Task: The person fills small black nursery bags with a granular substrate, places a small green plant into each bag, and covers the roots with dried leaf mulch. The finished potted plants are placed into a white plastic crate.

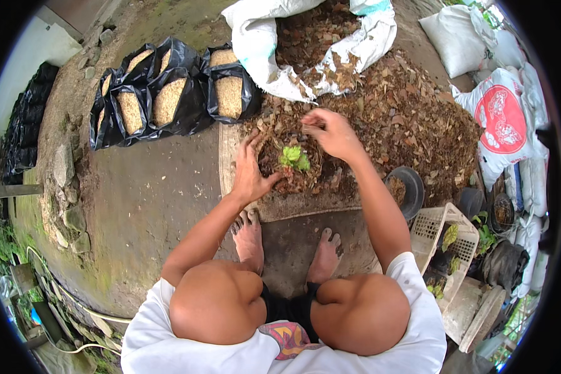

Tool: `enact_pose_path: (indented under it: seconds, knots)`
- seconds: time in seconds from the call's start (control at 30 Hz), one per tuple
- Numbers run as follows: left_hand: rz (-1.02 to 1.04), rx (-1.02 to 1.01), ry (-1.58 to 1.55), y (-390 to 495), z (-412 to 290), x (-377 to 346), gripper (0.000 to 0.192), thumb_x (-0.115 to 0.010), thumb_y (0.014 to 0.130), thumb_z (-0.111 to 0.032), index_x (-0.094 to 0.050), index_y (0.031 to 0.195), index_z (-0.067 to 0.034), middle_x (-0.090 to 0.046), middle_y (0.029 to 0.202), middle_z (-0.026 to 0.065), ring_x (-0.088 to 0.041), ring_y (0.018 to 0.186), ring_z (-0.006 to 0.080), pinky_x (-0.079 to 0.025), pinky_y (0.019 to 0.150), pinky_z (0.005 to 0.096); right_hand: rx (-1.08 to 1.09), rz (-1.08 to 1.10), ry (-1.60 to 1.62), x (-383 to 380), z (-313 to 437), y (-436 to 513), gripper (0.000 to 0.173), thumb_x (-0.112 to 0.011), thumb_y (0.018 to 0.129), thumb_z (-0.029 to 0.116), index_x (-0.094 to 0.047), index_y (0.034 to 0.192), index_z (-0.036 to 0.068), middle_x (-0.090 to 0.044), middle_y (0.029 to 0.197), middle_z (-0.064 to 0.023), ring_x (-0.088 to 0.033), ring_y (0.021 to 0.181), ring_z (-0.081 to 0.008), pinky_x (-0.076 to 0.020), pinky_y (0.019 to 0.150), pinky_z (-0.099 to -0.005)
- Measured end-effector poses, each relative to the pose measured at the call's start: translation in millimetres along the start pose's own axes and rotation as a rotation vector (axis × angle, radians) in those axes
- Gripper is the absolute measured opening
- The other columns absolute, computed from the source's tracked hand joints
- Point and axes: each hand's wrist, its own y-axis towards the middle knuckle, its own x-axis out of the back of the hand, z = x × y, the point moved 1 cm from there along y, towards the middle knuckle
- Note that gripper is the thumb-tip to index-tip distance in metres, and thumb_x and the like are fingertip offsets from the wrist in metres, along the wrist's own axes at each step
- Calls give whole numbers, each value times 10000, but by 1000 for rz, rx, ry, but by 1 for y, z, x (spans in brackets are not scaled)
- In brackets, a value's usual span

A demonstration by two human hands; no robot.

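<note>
A small bright green leafy plant stands in a round bed of brown leaf and bark litter in front of me. My left hand is spread along the left side of this round bed, thumb apart and near the plant's base. Whether a pot rim lies under the litter I cannot tell. My right hand is raised above and to the right of the plant, its fingers curled and blurred. Whether it pinches any litter is hidden. A large pile of litter spreads behind and to the right, over a pale sack cloth.
A torn white sack of litter lies open at the back. Several black plastic bags of pale husks stand back left. At right are a dark bowl, a cream plastic crate with plants, and a red-printed sack.
</note>
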Motion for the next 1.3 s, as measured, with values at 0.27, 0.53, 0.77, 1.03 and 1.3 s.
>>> enact_pose_path:
  seconds: [0.27, 0.53, 0.77, 1.03, 1.3]
  knots:
    - [153, -175, 251, 1, 19, 0, 964, -499, 915, -642, -157, 1681, -166, -123, 1749, 111, -78, 1595, 429, -49, 1276, 625, -302, 85, 41, 7, 10, 30, 274, -741, 888, 147, -747, 1149, 62, -760, 1088, -171, -737, 976, -293, -579, 939, -423]
    - [308, -259, 235, 21, 24, 6, 779, -397, 940, -648, -455, 1527, -140, -387, 1640, 117, -223, 1567, 402, 3, 1253, 668, 12, 51, -209, -17, -38, -3, 287, -686, 980, 134, -755, 1244, 220, -397, 1636, -115, -407, 1494, -323, -451, 1162, -512]
    - [174, -205, 93, 9, 21, 6, 688, -406, 973, -557, -425, 1544, -175, -285, 1691, 112, -213, 1573, 392, -50, 1257, 651, 125, 220, -50, -26, -10, 40, 265, -708, 958, 87, -716, 1221, 124, -585, 1346, -123, -588, 1244, -276, -517, 1032, -442]
    - [80, -8, -8, -11, 27, 7, 615, -340, 1086, -537, -280, 1653, -305, -203, 1726, 126, -257, 1556, 405, -119, 1262, 637, -433, -461, -187, 20, -59, -19, 253, -713, 906, -14, -664, 1153, 19, -719, 1176, -143, -704, 1047, -230, -579, 900, -380]
    - [23, 12, 5, -3, 14, 1, 399, -681, 990, -279, -684, 1389, -286, -571, 1485, 170, -595, 1298, 392, -474, 1087, 510, -215, -108, 146, -83, -20, -99, 317, -922, 758, 159, -680, 912, 26, -722, 831, -88, -696, 806, -187, -562, 731, -351]
